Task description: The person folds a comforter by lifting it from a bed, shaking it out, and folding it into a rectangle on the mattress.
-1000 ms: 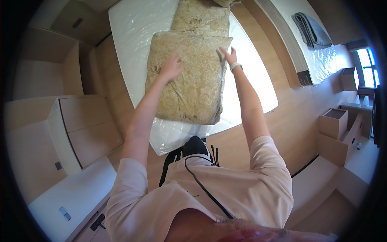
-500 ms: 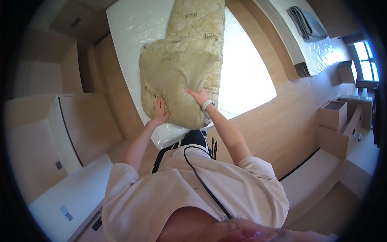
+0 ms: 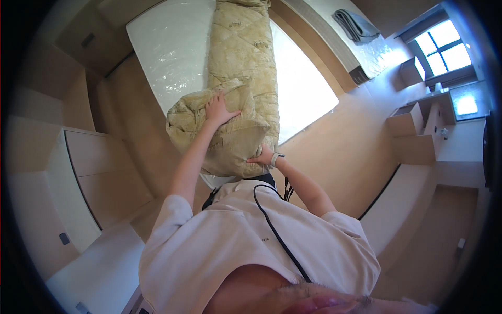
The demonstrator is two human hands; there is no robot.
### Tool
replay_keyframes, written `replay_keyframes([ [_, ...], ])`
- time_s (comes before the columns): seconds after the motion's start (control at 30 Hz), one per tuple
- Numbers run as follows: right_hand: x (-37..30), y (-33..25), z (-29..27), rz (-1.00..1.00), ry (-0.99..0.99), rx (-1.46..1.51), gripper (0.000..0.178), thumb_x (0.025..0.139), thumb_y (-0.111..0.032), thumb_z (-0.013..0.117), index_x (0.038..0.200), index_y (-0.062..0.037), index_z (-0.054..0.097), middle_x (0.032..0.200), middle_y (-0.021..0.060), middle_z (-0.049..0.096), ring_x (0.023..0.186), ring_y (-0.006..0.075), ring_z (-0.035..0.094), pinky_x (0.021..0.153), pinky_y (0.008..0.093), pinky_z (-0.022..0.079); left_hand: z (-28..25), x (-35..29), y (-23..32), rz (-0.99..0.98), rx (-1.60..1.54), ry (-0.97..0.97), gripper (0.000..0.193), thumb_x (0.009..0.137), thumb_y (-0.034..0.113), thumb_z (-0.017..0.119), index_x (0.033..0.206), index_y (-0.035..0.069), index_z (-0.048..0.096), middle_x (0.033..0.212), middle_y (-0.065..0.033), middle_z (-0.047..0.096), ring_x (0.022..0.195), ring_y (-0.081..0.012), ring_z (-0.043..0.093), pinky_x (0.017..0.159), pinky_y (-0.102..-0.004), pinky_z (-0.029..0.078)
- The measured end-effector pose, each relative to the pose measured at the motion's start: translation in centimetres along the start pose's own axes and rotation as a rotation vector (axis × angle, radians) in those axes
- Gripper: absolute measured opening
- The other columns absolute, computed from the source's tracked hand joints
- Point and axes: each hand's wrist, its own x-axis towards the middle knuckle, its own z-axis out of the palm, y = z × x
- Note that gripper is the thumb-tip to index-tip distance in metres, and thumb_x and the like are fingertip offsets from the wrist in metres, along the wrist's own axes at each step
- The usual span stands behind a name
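Observation:
A gold patterned quilt runs lengthwise over a white mattress whose surface shines like plastic film. At its near end the quilt is doubled over into a thick, rumpled bundle. On top of that bundle my left hand lies with fingers spread and thumb out to the side. Lower and to the right, my right hand pinches the bundle's near right edge; the cloth hides some of its fingertips. A pale band circles my right wrist. The bundle's near side hangs close to my waist.
A second mattress with a folded grey cloth stands at the far right, near a window. Wooden cabinets line the left. A low cabinet stands on the right. A black cable runs down my shirt.
My left hand has moved up and right onto the bundle. My right hand has come lower, toward my body. The quilt's near end has been folded and bunched, its left side now rumpled.

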Motion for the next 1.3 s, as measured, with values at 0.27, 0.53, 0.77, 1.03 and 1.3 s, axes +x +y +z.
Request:
replay_keyframes([
  [0.27,-11.3,-1.1,9.9,-0.215,0.523,-0.231,0.081,0.063,-0.03,0.085,0.133,-0.0064,0.052,0.131,0.0164,0.053,0.124,0.0328,0.05,0.107,0.0384,0.039,-0.2,-19.0,-4.0,-0.097,-1.04,-0.897,0.069,0.062,0.043,0.09,0.116,0.004,0.068,0.108,-0.013,0.072,0.095,-0.0254,0.069,0.085,-0.0353,0.053],
  [0.53,-12.9,-4.5,18.2,-0.074,0.309,-0.167,0.054,0.076,-0.046,0.078,0.11,-0.0066,0.063,0.116,0.018,0.059,0.108,0.0336,0.059,0.093,0.041,0.047,5.5,-32.2,-6.8,-0.592,-1.034,-0.782,0.069,0.068,0.05,0.084,0.112,-0.001,0.069,0.107,-0.0207,0.071,0.098,-0.0292,0.069,0.085,-0.0373,0.053],
  [0.77,-14.3,-7.3,22.2,0.173,0.113,-0.361,0.039,0.075,-0.046,0.069,0.082,-0.0077,0.072,0.078,0.0191,0.07,0.076,0.0387,0.067,0.071,0.0464,0.054,-0.5,-27.1,-1.8,-0.292,-0.698,-0.369,0.096,0.068,0.056,0.081,0.133,-0.007,0.048,0.124,-0.0269,0.06,0.114,-0.0377,0.059,0.095,-0.0417,0.048],
  [1.03,-22.5,-6.1,18.4,-0.12,-0.018,0.111,0.017,0.078,-0.02,0.072,0.086,-0.0052,0.071,0.081,0.0083,0.071,0.073,0.0199,0.064,0.072,0.0352,0.052,-5.2,-26.0,8.4,-0.159,-0.284,0.005,0.088,0.065,0.048,0.084,0.127,-0.007,0.053,0.119,-0.0255,0.062,0.109,-0.038,0.061,0.091,-0.044,0.05],
  [1.3,-28.2,0.7,14.0,-0.029,0.435,0.617,0.014,0.083,-0.017,0.068,0.09,-0.004,0.069,0.087,0.0015,0.067,0.081,0.0146,0.06,0.074,0.0318,0.05,-12.0,-28.0,11.2,-0.171,-0.59,-0.098,0.041,0.07,0.035,0.084,0.09,0.001,0.073,0.081,-0.012,0.072,0.076,-0.0273,0.069,0.071,-0.0406,0.054],
])
